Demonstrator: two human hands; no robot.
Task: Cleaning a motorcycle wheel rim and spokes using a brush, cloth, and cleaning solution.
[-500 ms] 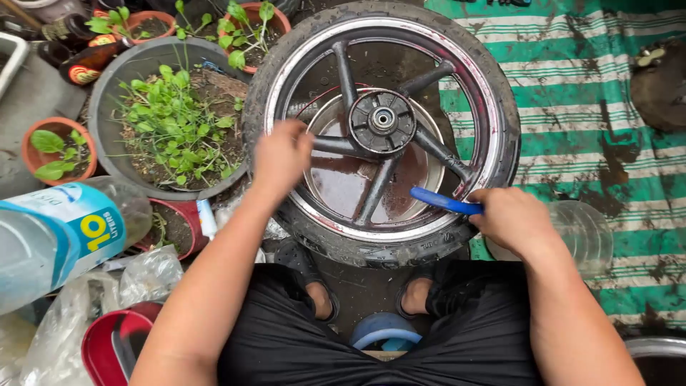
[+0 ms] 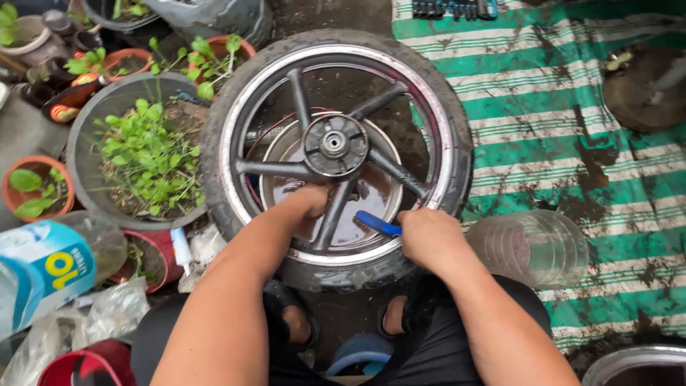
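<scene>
A motorcycle wheel [image 2: 236, 136] with a black tyre, a silver rim and dark spokes lies flat in front of me, over a round basin of murky water [image 2: 289, 175]. My left hand [image 2: 309, 202] reaches inside the rim and grips a spoke near the hub [image 2: 334, 145]. My right hand [image 2: 429, 236] rests at the near edge of the rim and holds a blue-handled brush [image 2: 377, 224] that points toward the spokes.
Potted green plants [image 2: 146, 154] crowd the left side. A blue and white plastic jug [image 2: 43, 268] lies at the lower left. A clear plastic container [image 2: 532, 246] sits on the muddy green striped mat [image 2: 572, 143] to the right. My sandalled feet [image 2: 289, 318] are below the wheel.
The view has shifted. My left hand went from the rim's left edge to a spoke near the hub. My right hand with the brush moved left, closer to the spokes.
</scene>
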